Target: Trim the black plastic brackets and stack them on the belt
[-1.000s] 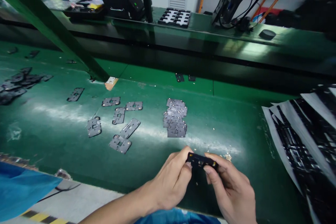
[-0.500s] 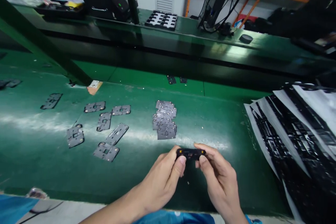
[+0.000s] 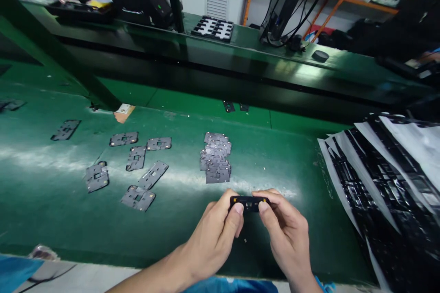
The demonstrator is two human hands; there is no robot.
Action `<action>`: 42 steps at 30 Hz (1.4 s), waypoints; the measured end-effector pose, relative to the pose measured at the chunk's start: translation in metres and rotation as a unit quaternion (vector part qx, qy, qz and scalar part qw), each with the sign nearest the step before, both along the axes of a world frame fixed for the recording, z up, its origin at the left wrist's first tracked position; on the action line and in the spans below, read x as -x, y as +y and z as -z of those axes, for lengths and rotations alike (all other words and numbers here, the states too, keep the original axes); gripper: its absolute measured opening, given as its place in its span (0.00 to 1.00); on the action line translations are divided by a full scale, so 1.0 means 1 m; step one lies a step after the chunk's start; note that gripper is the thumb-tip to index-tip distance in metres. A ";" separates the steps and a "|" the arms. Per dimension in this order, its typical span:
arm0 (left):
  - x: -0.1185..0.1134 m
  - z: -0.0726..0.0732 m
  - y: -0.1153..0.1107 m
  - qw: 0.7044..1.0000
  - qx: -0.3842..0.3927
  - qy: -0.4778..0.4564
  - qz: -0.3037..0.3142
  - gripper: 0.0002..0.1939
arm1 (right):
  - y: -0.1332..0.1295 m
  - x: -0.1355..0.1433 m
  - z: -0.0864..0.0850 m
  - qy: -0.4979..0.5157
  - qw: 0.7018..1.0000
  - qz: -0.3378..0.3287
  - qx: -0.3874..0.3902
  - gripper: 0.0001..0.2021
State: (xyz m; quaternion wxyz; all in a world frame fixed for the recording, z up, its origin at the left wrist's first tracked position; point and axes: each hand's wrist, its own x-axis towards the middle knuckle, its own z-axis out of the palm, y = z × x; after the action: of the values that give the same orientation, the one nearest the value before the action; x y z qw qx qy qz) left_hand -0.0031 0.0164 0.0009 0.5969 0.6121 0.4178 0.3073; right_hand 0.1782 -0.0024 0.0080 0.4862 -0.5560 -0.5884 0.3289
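The left hand (image 3: 215, 233) is pinching one end of a small black part (image 3: 250, 203) and the right hand (image 3: 287, 229) is pinching the other, thumbs sitting on the near side. The part is hanging over the green table (image 3: 285, 242), right between the hands; the bits on it are looking too small to make out, tbh. Black-and-white sheets (image 3: 374, 183) are lying over on the right. Loose grey plates (image 3: 144, 199) are lying scattered left, an overlapping pile (image 3: 217, 174) is sitting just beyond the hands, and way back a tray (image 3: 213, 27) is resting on a ledge (image 3: 247, 45).
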 end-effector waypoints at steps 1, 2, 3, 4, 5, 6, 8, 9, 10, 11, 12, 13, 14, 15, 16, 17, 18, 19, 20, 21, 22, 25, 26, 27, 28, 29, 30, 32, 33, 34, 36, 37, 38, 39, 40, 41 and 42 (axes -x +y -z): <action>0.000 0.000 0.000 1.000 0.003 -0.008 0.002 0.19 | -0.001 0.000 0.001 0.011 1.000 0.001 0.005 0.10; 0.000 -0.001 -0.001 1.000 0.006 -0.015 0.003 0.19 | -0.001 0.001 0.001 0.021 1.000 0.002 0.009 0.10; 0.000 -0.001 -0.002 1.000 0.008 -0.018 0.007 0.19 | -0.002 0.001 0.002 0.028 1.000 0.002 0.012 0.10; 0.000 -0.001 -0.002 1.000 0.009 -0.020 0.010 0.19 | -0.003 0.001 0.003 0.033 0.999 0.004 0.013 0.10; 0.000 -0.001 -0.003 1.000 0.010 -0.018 0.014 0.19 | -0.003 0.001 0.004 0.036 0.999 0.006 0.013 0.10; 0.001 -0.001 -0.004 1.000 0.011 -0.015 0.017 0.19 | -0.004 0.002 0.005 0.037 0.999 0.008 0.013 0.10; 0.003 0.000 -0.006 1.000 0.016 -0.011 0.021 0.19 | -0.004 0.003 0.005 0.037 0.999 0.011 0.009 0.10; 0.004 0.001 -0.006 0.999 0.021 -0.010 0.024 0.19 | -0.003 0.003 0.005 0.036 0.999 0.012 0.006 0.10; 0.005 0.001 -0.007 0.999 0.026 -0.009 0.026 0.19 | -0.003 0.004 0.005 0.034 0.999 0.013 0.003 0.10; 0.006 0.001 -0.007 0.999 0.030 -0.009 0.029 0.19 | -0.003 0.004 0.005 0.034 0.999 0.013 0.000 0.10; 0.006 0.001 -0.007 0.999 0.032 -0.009 0.032 0.19 | -0.003 0.004 0.006 0.036 0.999 0.014 -0.002 0.10; 0.007 0.001 -0.006 0.999 0.032 -0.012 0.035 0.19 | -0.003 0.005 0.008 0.041 0.999 0.016 -0.003 0.10; 0.007 0.000 -0.006 0.999 0.029 -0.017 0.037 0.19 | -0.004 0.005 0.010 0.048 0.999 0.020 -0.002 0.10; 0.007 0.000 -0.005 0.999 0.027 -0.026 0.038 0.19 | -0.005 0.005 0.013 0.058 0.998 0.028 0.000 0.10; 0.006 -0.001 -0.005 0.998 0.025 -0.039 0.038 0.19 | -0.007 0.006 0.017 0.067 0.997 0.037 0.001 0.10; 0.006 -0.001 -0.004 0.998 0.023 -0.054 0.036 0.20 | -0.008 0.006 0.020 0.074 0.996 0.047 0.004 0.10; 0.005 -0.001 -0.004 0.997 0.023 -0.069 0.030 0.20 | -0.010 0.007 0.023 0.080 0.995 0.055 0.007 0.10; 0.005 0.000 -0.003 0.996 0.024 -0.083 0.022 0.20 | -0.011 0.008 0.025 0.083 0.995 0.061 0.013 0.10; 0.004 0.001 -0.003 0.995 0.023 -0.093 0.012 0.21 | -0.012 0.008 0.026 0.084 0.994 0.064 0.019 0.10; 0.003 0.002 -0.003 0.995 0.020 -0.101 -0.001 0.21 | -0.013 0.009 0.027 0.085 0.994 0.065 0.026 0.10; 0.002 0.003 -0.003 0.994 0.016 -0.106 -0.014 0.21 | -0.013 0.010 0.027 0.085 0.994 0.063 0.032 0.10; 0.000 0.007 -0.004 0.993 0.001 -0.112 -0.040 0.21 | -0.013 0.013 0.024 0.083 0.994 0.058 0.030 0.09; -0.001 0.009 -0.004 0.993 -0.004 -0.113 -0.045 0.21 | -0.013 0.013 0.023 0.080 0.995 0.055 0.025 0.08; -0.001 0.010 -0.004 0.992 -0.008 -0.113 -0.049 0.22 | -0.013 0.014 0.022 0.075 0.996 0.051 0.020 0.08; -0.002 0.011 -0.004 0.992 -0.010 -0.113 -0.054 0.22 | -0.013 0.014 0.021 0.067 0.996 0.048 0.015 0.08; -0.002 0.011 -0.005 0.992 -0.010 -0.114 -0.058 0.22 | -0.013 0.015 0.019 0.058 0.997 0.045 0.009 0.08; -0.003 0.012 -0.005 0.991 -0.008 -0.116 -0.062 0.22 | -0.014 0.016 0.018 0.046 0.998 0.043 0.003 0.08; -0.004 0.013 -0.006 0.991 -0.002 -0.119 -0.068 0.23 | -0.015 0.018 0.015 0.023 0.999 0.046 -0.009 0.08; -0.005 0.014 -0.007 0.990 0.000 -0.120 -0.071 0.23 | -0.015 0.019 0.014 0.015 0.998 0.050 -0.015 0.08; -0.005 0.014 -0.007 0.990 0.000 -0.120 -0.073 0.23 | -0.016 0.020 0.013 0.009 0.998 0.055 -0.019 0.08; -0.006 0.015 -0.009 0.990 -0.003 -0.118 -0.076 0.23 | -0.017 0.020 0.011 0.003 0.998 0.062 -0.025 0.08; -0.006 0.015 -0.009 0.990 -0.004 -0.117 -0.076 0.23 | -0.018 0.020 0.011 0.001 0.998 0.063 -0.028 0.08; -0.006 0.015 -0.010 0.990 -0.004 -0.119 -0.075 0.23 | -0.018 0.019 0.011 -0.004 0.998 0.060 -0.033 0.08; -0.007 0.015 -0.010 0.990 -0.001 -0.122 -0.072 0.23 | -0.019 0.019 0.012 -0.010 0.998 0.053 -0.040 0.08; -0.007 0.016 -0.011 0.989 0.004 -0.129 -0.069 0.23 | -0.019 0.018 0.012 -0.015 0.998 0.045 -0.047 0.09; -0.007 0.017 -0.012 0.988 0.010 -0.136 -0.067 0.22 | -0.019 0.017 0.012 -0.018 0.998 0.040 -0.052 0.09; -0.008 0.018 -0.013 0.987 0.015 -0.143 -0.065 0.22 | -0.019 0.016 0.013 -0.018 0.998 0.039 -0.054 0.09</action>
State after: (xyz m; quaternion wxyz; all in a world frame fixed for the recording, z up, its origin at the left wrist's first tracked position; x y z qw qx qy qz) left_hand 0.0048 0.0038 -0.0167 0.6387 0.5239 0.3715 0.4237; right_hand 0.1621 -0.0217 -0.0045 0.5172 -0.5571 -0.5923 0.2671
